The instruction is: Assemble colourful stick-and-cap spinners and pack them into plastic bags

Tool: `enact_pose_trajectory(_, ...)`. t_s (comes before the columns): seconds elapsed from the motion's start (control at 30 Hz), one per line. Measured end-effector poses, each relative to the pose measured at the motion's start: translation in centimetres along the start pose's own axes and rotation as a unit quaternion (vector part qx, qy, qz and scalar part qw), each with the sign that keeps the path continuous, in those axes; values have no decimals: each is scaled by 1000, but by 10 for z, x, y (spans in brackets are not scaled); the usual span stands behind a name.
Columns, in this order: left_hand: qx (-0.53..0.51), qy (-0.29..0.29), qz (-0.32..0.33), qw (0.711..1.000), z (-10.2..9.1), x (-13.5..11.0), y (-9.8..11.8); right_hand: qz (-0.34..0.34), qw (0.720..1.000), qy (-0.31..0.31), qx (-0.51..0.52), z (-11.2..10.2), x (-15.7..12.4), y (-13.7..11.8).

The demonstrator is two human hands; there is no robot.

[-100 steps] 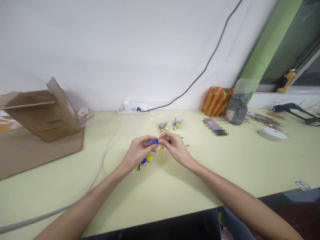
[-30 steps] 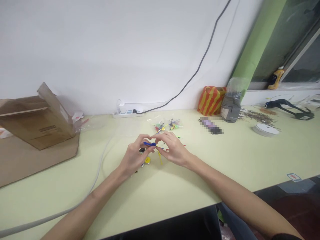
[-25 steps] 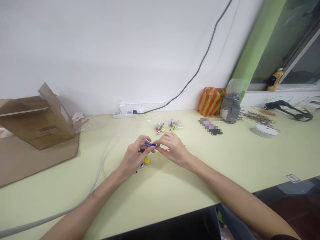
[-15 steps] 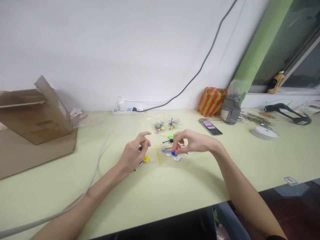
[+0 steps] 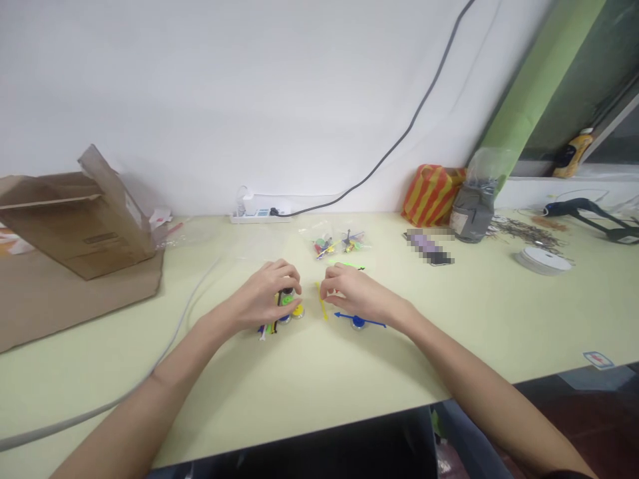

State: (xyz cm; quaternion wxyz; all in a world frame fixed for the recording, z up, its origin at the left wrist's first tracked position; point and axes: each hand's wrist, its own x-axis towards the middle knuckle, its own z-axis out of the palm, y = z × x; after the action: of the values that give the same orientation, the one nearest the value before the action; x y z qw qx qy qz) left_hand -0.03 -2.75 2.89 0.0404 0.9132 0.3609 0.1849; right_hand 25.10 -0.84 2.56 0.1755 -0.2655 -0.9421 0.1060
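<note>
My left hand (image 5: 264, 293) curves over a cluster of small round bases at the centre left, thumb and fingers apart. Among them show a green disc (image 5: 287, 301), a yellow disc (image 5: 298, 311) and a black disc (image 5: 287, 291). Several thin pointers (image 5: 269, 328) stick out below that hand. My right hand (image 5: 354, 290) is closed in a pinch beside a yellow pointer (image 5: 323, 307) on the table; its fingertips hide what they hold, if anything. Just below it, a blue arrow spinner (image 5: 358, 322) sits on a round base. A green pointer (image 5: 356, 267) shows behind the right hand.
Clear bags of coloured parts (image 5: 334, 243) lie behind my hands. A power strip (image 5: 259, 214) is against the wall, a cardboard box (image 5: 74, 233) at left. To the right are a blurred phone (image 5: 428, 247), a striped bag (image 5: 430, 196) and a white spool (image 5: 543, 260).
My right hand has let go of the blue arrow, which now rests on a base, and moved left to the yellow pointer. Green shows under my left hand. The view has shifted slightly.
</note>
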Motion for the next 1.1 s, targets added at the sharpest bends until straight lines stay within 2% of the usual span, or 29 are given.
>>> enact_pose_trajectory(0.13, -9, -55, -1, 998, 3, -2, -2, -2, 998, -2, -60, 22, 11, 8)
enact_pose_trajectory(0.23, -32, -51, -2, 998, 10, -1, -2, -9, 998, 20, -56, 27, 13, 16)
enact_pose_trajectory(0.37, -84, 7, -12, 996, 16, 1, -1, -12, 998, 15, -51, 31, 17, 23)
enact_pose_trajectory(0.47, -120, 63, -64, 989, 16, 2, 2, -15, 998, 16, -58, 34, 21, 23)
enact_pose_trajectory(0.53, -137, 100, -113, 979, 16, 3, 4, -32, 996, 53, -59, 33, 22, 20)
enact_pose_trajectory(0.6, -161, 150, -157, 963, 16, 4, 5, -54, 989, 125, -50, 27, 22, 16)
enact_pose_trajectory(0.7, -257, 233, -196, 917, 15, 7, 5, -71, 966, 247, -15, 15, 19, 8)
enact_pose_trajectory(0.8, -347, 256, -215, 876, 12, 8, 6, -58, 951, 302, 30, 8, 16, 1)
enact_pose_trajectory(0.93, -365, 219, -251, 870, 10, 8, 13, -4, 944, 308, 119, 12, 12, -7)
enact_pose_trajectory(1.1, -360, 208, -197, 888, 18, 9, 27, 27, 913, 276, 299, 22, 12, -21)
